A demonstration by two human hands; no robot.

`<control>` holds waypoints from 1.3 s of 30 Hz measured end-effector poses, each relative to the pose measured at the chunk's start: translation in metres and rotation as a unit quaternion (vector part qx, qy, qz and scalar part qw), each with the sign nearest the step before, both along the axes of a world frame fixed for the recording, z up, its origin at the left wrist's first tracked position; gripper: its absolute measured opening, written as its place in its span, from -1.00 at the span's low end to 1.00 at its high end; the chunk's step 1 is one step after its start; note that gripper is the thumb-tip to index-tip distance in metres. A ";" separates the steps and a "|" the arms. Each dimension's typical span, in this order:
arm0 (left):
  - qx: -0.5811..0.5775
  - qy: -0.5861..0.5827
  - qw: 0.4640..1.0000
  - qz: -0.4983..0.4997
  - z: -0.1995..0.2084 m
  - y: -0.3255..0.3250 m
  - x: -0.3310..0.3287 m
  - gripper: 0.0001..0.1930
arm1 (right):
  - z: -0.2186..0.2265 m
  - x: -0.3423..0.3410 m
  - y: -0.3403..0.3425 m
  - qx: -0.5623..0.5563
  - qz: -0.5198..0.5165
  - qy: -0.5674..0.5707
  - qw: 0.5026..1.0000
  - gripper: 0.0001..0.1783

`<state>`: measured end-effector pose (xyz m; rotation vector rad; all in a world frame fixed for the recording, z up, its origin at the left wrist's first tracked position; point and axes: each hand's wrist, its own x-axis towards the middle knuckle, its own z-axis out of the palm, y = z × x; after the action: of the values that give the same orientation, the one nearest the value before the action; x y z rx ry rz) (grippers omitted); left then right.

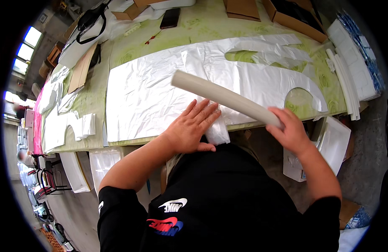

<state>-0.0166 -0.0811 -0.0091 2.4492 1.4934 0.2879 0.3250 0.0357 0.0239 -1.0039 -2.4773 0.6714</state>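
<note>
Spread over the table is a white plastic apron (147, 92), wrinkled, with a rounded neck cutout at its right end. My left hand (194, 126) lies with fingers stretched out on a folded strip of white plastic (218, 133) at the table's near edge. My right hand (289, 131) is wrapped round the right end of a pale grey pipe (223, 95). The pipe slants up to the left above the apron, its free end beyond my left fingertips.
Behind the apron lie a black phone (170, 18) and cardboard boxes (292, 19). White tubes (345, 84) lean at the right edge. Folded white plastic pieces (61, 126) rest on the left. Below the table stand white bins (333, 143).
</note>
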 end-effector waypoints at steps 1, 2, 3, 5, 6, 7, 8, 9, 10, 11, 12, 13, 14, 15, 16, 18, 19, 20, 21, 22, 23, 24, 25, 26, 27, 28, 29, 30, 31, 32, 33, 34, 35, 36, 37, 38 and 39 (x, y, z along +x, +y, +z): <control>0.000 0.006 1.000 -0.001 0.000 -0.001 0.000 -0.01 | 0.002 -0.015 0.015 0.015 0.028 -0.024 0.999 -0.45; 0.000 0.012 1.000 -0.001 0.002 -0.001 0.000 -0.02 | 0.004 -0.030 0.030 0.031 0.058 -0.048 0.997 -0.44; 0.001 0.017 1.000 -0.004 0.002 0.000 -0.001 -0.03 | 0.001 -0.041 0.044 0.062 0.068 -0.062 0.994 -0.44; -0.009 0.037 0.999 -0.009 0.007 0.000 0.001 -0.08 | -0.012 -0.060 0.069 0.121 0.088 -0.088 0.985 -0.43; -0.015 0.048 0.999 -0.013 0.009 0.000 0.003 -0.09 | -0.015 -0.069 0.080 0.123 0.064 -0.088 0.987 -0.44; -0.003 0.034 0.999 -0.006 0.006 -0.001 0.003 -0.12 | -0.018 -0.077 0.090 0.124 0.039 -0.087 0.988 -0.44; 0.005 0.034 0.999 -0.004 0.003 0.000 0.003 -0.13 | -0.019 -0.084 0.099 0.124 0.014 -0.086 0.988 -0.45; 0.010 0.034 0.999 -0.001 0.001 0.000 0.003 -0.13 | -0.017 -0.090 0.108 0.120 -0.013 -0.100 0.988 -0.44; 0.017 0.034 0.999 0.000 0.000 0.000 0.004 -0.14 | -0.015 -0.096 0.115 0.115 -0.041 -0.114 0.986 -0.43; 0.014 0.032 0.999 0.007 0.000 -0.002 0.005 -0.14 | -0.015 -0.099 0.119 0.109 -0.068 -0.129 0.983 -0.42; 0.012 0.030 0.999 0.013 -0.001 -0.003 0.006 -0.14 | -0.019 -0.100 0.120 0.177 -0.065 -0.117 0.975 -0.41; 0.011 0.028 0.999 0.018 -0.001 -0.003 0.008 -0.14 | -0.025 -0.100 0.120 0.244 -0.063 -0.104 0.962 -0.41; 0.024 0.033 0.999 0.017 -0.002 -0.007 0.010 -0.14 | -0.025 -0.103 0.115 0.308 -0.056 -0.095 0.945 -0.40; 0.038 0.037 0.998 0.015 0.001 -0.010 0.012 -0.13 | -0.025 -0.102 0.107 0.303 0.004 -0.058 0.951 -0.40; 0.051 0.042 0.998 0.013 0.003 -0.013 0.013 -0.12 | -0.025 -0.100 0.095 0.296 0.063 -0.020 0.953 -0.39; 0.088 -0.032 0.993 0.079 -0.003 -0.017 0.009 -0.08 | -0.026 -0.101 0.061 0.264 0.172 0.029 0.949 -0.38; 0.095 -0.062 0.986 0.119 -0.005 -0.017 0.009 -0.07 | -0.025 -0.102 0.044 0.237 0.197 0.023 0.951 -0.38; 0.104 -0.090 0.978 0.158 -0.007 -0.015 0.008 -0.06 | -0.024 -0.102 0.032 0.210 0.220 0.018 0.952 -0.38; 0.054 -0.037 0.985 0.162 -0.005 -0.014 0.007 -0.07 | -0.030 -0.100 0.024 0.194 0.231 0.025 0.953 -0.37; 0.045 -0.022 0.986 0.160 -0.006 -0.016 0.010 -0.08 | -0.038 -0.099 0.017 0.178 0.242 0.032 0.953 -0.36; 0.040 -0.004 0.987 0.157 -0.006 -0.015 0.011 -0.08 | -0.041 -0.099 0.014 0.167 0.253 0.041 0.952 -0.35; 0.036 0.014 0.987 0.154 -0.006 -0.014 0.012 -0.09 | -0.042 -0.099 0.013 0.144 0.254 0.047 0.955 -0.33; 0.044 0.013 0.986 0.161 -0.006 -0.014 0.014 -0.14 | -0.041 -0.100 0.013 0.121 0.256 0.053 0.958 -0.32; 0.043 0.025 0.986 0.161 -0.003 -0.014 0.017 -0.15 | -0.042 -0.100 0.013 0.098 0.257 0.058 0.960 -0.30; 0.042 0.037 0.985 0.160 0.001 -0.014 0.020 -0.17 | -0.042 -0.100 0.013 0.101 0.262 0.057 0.958 -0.30; 0.041 0.049 0.985 0.160 0.002 -0.013 0.022 -0.18 | -0.042 -0.100 0.015 0.105 0.267 0.057 0.956 -0.29; 0.045 0.049 0.984 0.164 0.000 -0.013 0.023 -0.19 | -0.042 -0.100 0.015 0.106 0.274 0.056 0.954 -0.28; 0.049 0.049 0.983 0.168 -0.002 -0.011 0.023 -0.21 | -0.041 -0.101 0.015 0.109 0.277 0.058 0.953 -0.27; 0.052 0.048 0.982 0.172 -0.005 -0.011 0.023 -0.22 | -0.039 -0.102 0.015 0.113 0.281 0.061 0.951 -0.26; 0.056 0.043 0.982 0.174 -0.005 -0.010 0.024 -0.24 | -0.037 -0.103 0.015 0.118 0.283 0.064 0.950 -0.25; 0.060 0.038 0.982 0.176 -0.003 -0.009 0.024 -0.26 | -0.034 -0.104 0.014 0.126 0.289 0.058 0.947 -0.24; 0.063 0.032 0.981 0.178 -0.003 -0.009 0.025 -0.28 | -0.034 -0.104 0.012 0.132 0.286 0.052 0.948 -0.25; 0.070 0.029 0.980 0.184 -0.004 -0.008 0.025 -0.30 | -0.032 -0.106 0.012 0.142 0.285 0.049 0.947 -0.26; 0.058 0.029 0.980 0.186 -0.004 -0.008 0.025 -0.31 | -0.032 -0.107 0.012 0.153 0.284 0.046 0.945 -0.27; 0.047 0.028 0.981 0.188 -0.003 -0.009 0.026 -0.31 | -0.032 -0.108 0.012 0.147 0.284 0.046 0.946 -0.31; 0.040 0.029 0.980 0.190 -0.001 -0.007 0.025 -0.32 | -0.033 -0.110 0.014 0.145 0.285 0.048 0.946 -0.36; 0.036 0.030 0.980 0.191 0.000 -0.006 0.025 -0.32 | -0.034 -0.112 0.016 0.142 0.286 0.051 0.946 -0.40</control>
<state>0.0087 -0.0874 -0.0094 2.2250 2.0105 0.3468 0.2125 0.0513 -0.0100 -0.1305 -2.6752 0.4825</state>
